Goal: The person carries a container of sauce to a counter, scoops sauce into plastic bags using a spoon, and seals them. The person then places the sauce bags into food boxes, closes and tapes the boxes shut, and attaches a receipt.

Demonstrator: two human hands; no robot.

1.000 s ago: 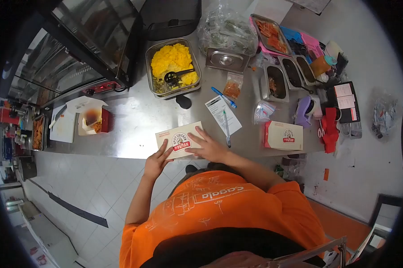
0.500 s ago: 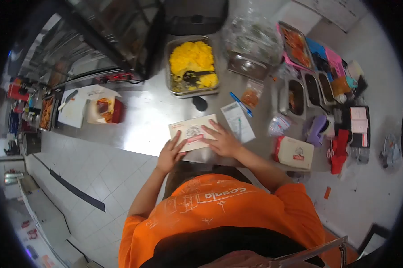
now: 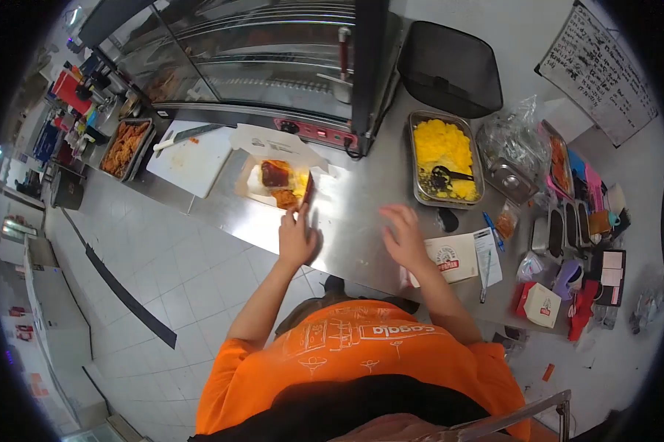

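My left hand [image 3: 297, 238] is at the near right corner of an open food box [image 3: 255, 193], its fingertips at the box's edge. Inside the box are rice, yellow egg and browned pieces with red sauce. My right hand [image 3: 403, 237] hovers over the steel counter [image 3: 347, 243], fingers apart, holding nothing. Just right of it lies a closed cream box [image 3: 456, 258] with a red logo, beside a printed slip [image 3: 488, 254] and a pen [image 3: 486, 276]. A tray of yellow egg [image 3: 442, 151] with a black spoon stands behind them.
A glass warming cabinet [image 3: 258, 81] stands at the back. A cutting board [image 3: 192, 158] with a knife [image 3: 185, 138] and a tray of fried pieces [image 3: 126, 149] are on the left. Metal containers [image 3: 556, 232] and another closed box [image 3: 539, 305] are on the right.
The view has turned left. Both hands have left the closed box; my left hand has reached the open food box, and my right hand is raised with its fingers spread.
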